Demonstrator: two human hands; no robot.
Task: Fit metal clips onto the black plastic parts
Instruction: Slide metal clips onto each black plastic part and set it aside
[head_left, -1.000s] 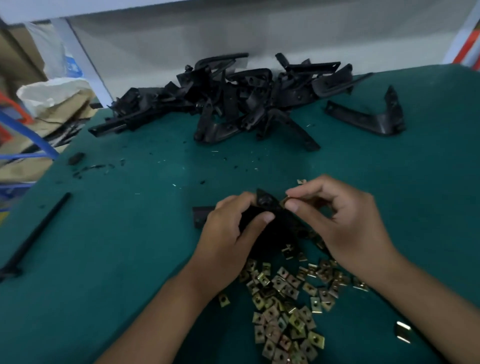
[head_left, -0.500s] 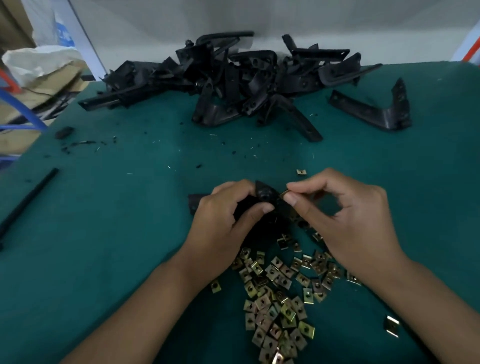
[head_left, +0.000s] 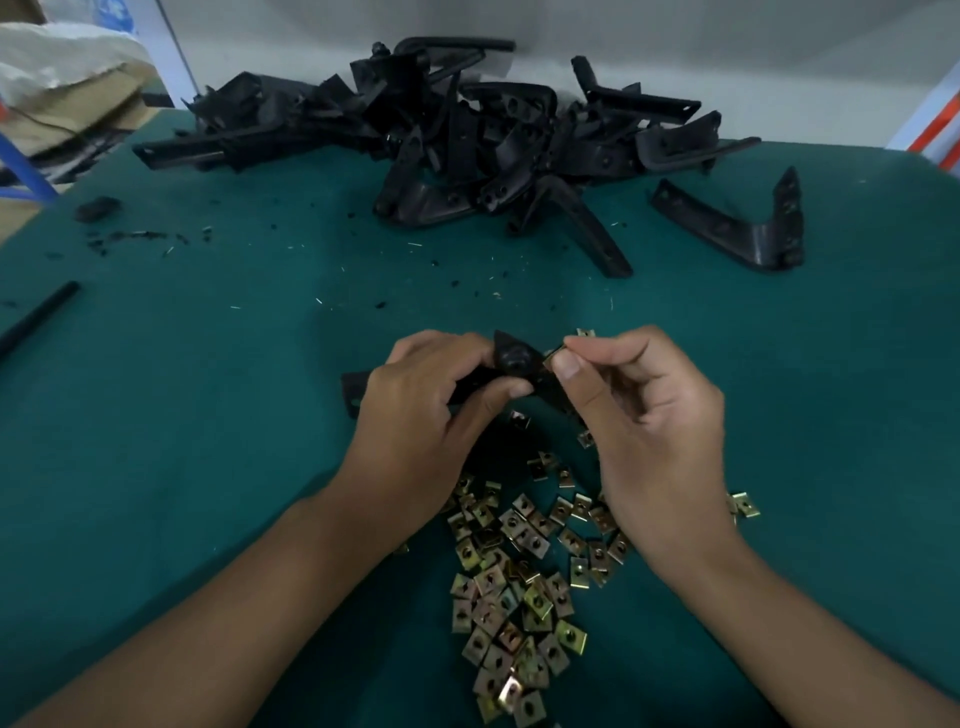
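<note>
My left hand (head_left: 421, 415) grips a black plastic part (head_left: 514, 361) just above the green table, thumb and fingers curled round its middle; one end sticks out to the left. My right hand (head_left: 649, 421) pinches a small brass-coloured metal clip (head_left: 551, 357) between thumb and forefinger, right against the part's upper tab. A heap of several loose metal clips (head_left: 514, 587) lies on the table below and between my wrists. One single clip (head_left: 585, 332) lies just beyond my right fingers.
A big pile of black plastic parts (head_left: 467, 135) fills the table's far middle. A lone L-shaped part (head_left: 748, 228) lies at the far right. A black rod (head_left: 36, 317) lies at the left edge, with black crumbs (head_left: 130, 236) behind it. Sacks sit off the far left.
The camera has tilted down, so the scene sits higher in view. My hands stay together at the part, the right still pinching the clip at the tab.
</note>
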